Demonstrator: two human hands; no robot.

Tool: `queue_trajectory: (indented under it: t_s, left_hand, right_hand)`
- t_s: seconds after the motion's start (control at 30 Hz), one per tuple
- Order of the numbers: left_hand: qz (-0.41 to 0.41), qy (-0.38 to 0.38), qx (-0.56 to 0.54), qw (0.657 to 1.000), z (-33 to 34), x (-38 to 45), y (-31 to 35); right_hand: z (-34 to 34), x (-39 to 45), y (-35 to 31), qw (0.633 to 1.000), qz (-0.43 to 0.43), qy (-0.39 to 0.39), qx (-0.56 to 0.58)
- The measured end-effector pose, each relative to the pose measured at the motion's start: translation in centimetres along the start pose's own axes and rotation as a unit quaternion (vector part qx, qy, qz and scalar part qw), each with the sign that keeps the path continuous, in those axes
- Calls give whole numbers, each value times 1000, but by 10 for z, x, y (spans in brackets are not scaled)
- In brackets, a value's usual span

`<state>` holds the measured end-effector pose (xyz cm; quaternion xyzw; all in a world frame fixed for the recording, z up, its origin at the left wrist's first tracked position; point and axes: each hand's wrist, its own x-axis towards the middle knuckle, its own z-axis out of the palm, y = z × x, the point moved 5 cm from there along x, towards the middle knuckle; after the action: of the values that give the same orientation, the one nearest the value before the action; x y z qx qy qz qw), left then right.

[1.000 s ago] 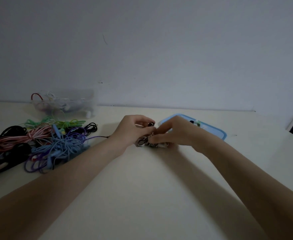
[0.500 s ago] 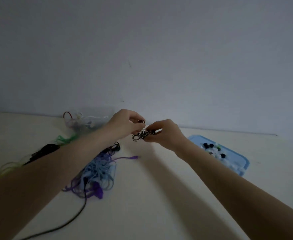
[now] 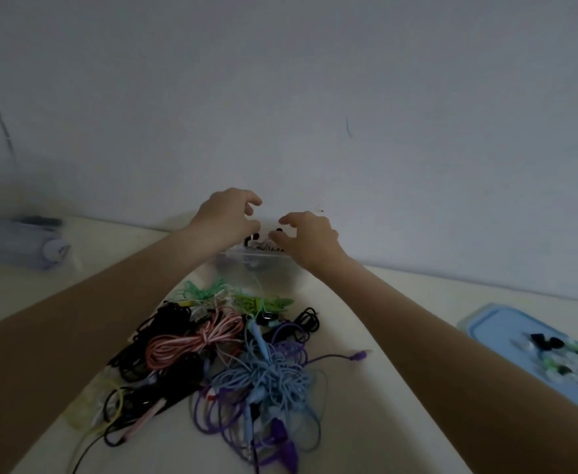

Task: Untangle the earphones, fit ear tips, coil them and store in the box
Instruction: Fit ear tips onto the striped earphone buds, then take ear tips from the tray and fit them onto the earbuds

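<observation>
A clear plastic box (image 3: pixel 263 268) stands by the wall at the far side of the table. A coiled black-and-white earphone (image 3: pixel 263 247) lies in its top. My left hand (image 3: pixel 227 217) hovers just above the box's left side with fingers loosely curled and nothing in them. My right hand (image 3: pixel 309 239) is over the box's right side, its fingertips close to the coil but not gripping it. A tangled pile of earphones (image 3: pixel 232 354) in black, pink, green, blue and purple lies on the table between my forearms.
A blue lid (image 3: pixel 492 330) with several loose ear tips (image 3: pixel 314 354) on it lies at the right. At the far left a clear container (image 3: pixel 17 246) sits on its side. The wall rises directly behind the box.
Both hands carried the coiled black-and-white earphone up and left to the clear box and let go of it there. The view swung left with them.
</observation>
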<state>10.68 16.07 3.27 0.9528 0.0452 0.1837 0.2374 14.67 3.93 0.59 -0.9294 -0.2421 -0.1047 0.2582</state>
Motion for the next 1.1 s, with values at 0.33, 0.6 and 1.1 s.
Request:
queue_trajectory:
  t_s: [0.33,0.6,1.1]
  left_hand:
    - [138,-128,29,982,13,-56,51]
    - [120,-229,-113,959,10,-97,78]
    - [114,-202,-188,954,37,-104,115]
  right_hand:
    - [-44,-86,16,992,-83,97,26]
    - [-31,-144,-11,975,-65,-214,2]
    - [-118,-151,67,954,98,31,282]
